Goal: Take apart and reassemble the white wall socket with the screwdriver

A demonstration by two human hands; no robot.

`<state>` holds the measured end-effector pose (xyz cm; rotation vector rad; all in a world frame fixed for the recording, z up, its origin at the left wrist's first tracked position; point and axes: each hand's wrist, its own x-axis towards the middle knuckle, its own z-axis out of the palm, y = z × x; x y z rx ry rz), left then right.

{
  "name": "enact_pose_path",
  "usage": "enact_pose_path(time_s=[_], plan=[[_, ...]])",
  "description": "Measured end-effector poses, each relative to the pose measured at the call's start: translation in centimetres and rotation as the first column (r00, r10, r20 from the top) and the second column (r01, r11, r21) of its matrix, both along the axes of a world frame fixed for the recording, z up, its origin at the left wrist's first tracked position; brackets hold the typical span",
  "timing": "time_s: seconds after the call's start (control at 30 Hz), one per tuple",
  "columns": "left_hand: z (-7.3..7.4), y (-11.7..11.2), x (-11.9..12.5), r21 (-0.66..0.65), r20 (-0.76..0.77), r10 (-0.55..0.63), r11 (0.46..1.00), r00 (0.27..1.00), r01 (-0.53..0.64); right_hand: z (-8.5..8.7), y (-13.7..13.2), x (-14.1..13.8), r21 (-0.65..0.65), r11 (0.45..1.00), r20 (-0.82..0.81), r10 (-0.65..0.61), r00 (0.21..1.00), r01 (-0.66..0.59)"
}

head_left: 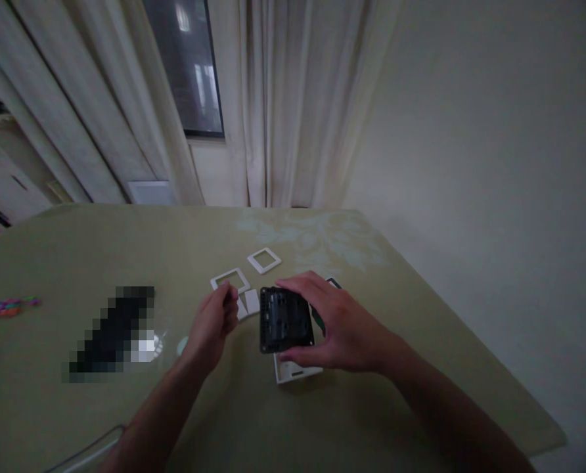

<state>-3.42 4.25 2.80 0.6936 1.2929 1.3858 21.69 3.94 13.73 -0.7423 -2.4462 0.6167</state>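
Observation:
Between the thumb and fingers of my right hand is a black plastic module, roughly square, with molded ridges on the face toward me. Part of a white plastic housing shows beneath it; the rest is hidden by the module and hand. My left hand is closed with its fingers curled, to the left of the module and apart from it. What it holds, if anything, is hidden. Close behind it lie a white square frame and white flat plates. A second white frame lies farther back.
A dark blurred-out object lies on the left of the green table cover. Small colorful pieces sit at the far left. A cable runs near my left forearm. Curtains hang behind, and a wall borders the right side.

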Motion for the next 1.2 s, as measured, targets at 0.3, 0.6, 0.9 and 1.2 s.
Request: enact_pose_path(time_s=[0.3, 0.6, 0.9, 1.2], plan=[[-0.7, 9.3, -3.7, 0.07, -0.566, 0.081, 0.996, 0.82, -0.05, -5.6, -2.0, 2.2, -0.077, 0.965, 0.245, -0.224, 0.943, 0.25], [-2.7, 10.0, -4.8, 0.155, -0.736, 0.07, 0.986, 0.674, 0.066, -7.2, -2.6, 3.5, -0.241, 0.941, 0.072, -0.226, 0.972, 0.237], [-1.0, 6.8, -7.1, 0.265, -0.736, 0.156, 0.962, 0.658, 0.069, -7.2, -2.6, 2.9, -0.049, 0.94, 0.34, -0.302, 0.891, 0.338], [-1.0, -2.0, -1.7, 0.22, -0.773, -0.094, 0.888, 0.628, 0.404, -6.8, -2.6, 0.6, 0.146, 0.958, 0.419, -0.285, 0.862, 0.246]])
